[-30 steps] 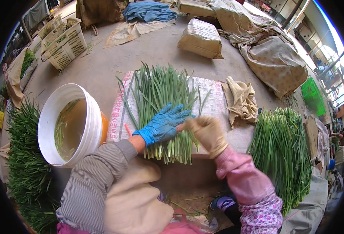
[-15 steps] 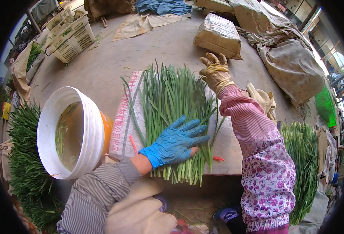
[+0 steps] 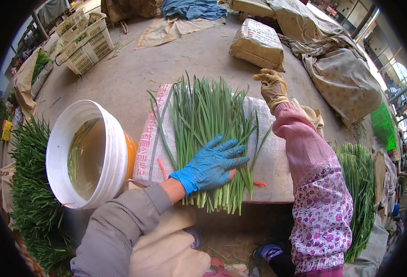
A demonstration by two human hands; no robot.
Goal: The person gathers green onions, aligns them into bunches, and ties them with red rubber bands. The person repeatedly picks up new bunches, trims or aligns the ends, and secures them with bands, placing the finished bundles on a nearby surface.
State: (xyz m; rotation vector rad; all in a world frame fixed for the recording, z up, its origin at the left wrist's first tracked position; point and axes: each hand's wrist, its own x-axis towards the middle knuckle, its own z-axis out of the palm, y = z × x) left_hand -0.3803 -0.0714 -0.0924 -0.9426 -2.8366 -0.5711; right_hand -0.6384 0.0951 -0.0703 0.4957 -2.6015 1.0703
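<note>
A loose bunch of garlic chives [image 3: 208,111] lies on a pale printed woven sack [image 3: 273,147], leaf tips away from me and pale cut ends at the near edge. My left hand [image 3: 210,166], in a torn blue glove, lies flat across the lower stalks with its fingers spread. A bare fingertip shows through the glove. My right hand [image 3: 273,87], in a yellowish glove, is raised to the right of the leaf tips. Its fingers are half bent and nothing shows in them. Under the stalks runs a red tie [image 3: 161,168], its ends sticking out on both sides.
A white bucket [image 3: 55,157] of murky water with leaf scraps stands at left. More chives lie in piles at left [image 3: 35,194] and right [image 3: 358,184]. Beyond are a slatted crate [image 3: 85,51], a wrapped block [image 3: 258,44] and a cloth-covered heap [image 3: 344,81].
My right hand has moved right and slightly nearer, and its fingers have bent in from a wider spread. My left hand stays on the chives. The whole view has shifted slightly.
</note>
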